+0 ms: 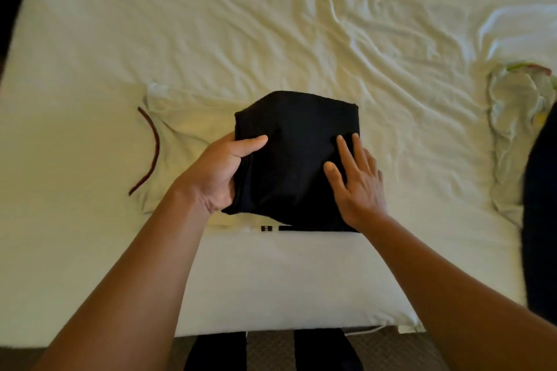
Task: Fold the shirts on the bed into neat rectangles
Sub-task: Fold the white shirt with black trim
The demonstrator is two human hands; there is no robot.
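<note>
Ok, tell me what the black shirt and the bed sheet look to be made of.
Black shirt: soft matte knit, likely cotton jersey; it drapes limply and sags round the left hand, with no shine.
Bed sheet: thin woven cloth, cotton or a blend; fine sharp creases with a faint sheen.

A person's left hand (218, 170) grips the left edge of a folded black cotton shirt (297, 141) on a rumpled cream bedsheet (271, 24), while the right hand (357, 182) presses flat on it. Beneath lies a cream shirt with a dark red neckline (180, 126); a crumpled white garment (512, 129) sits far right.
</note>
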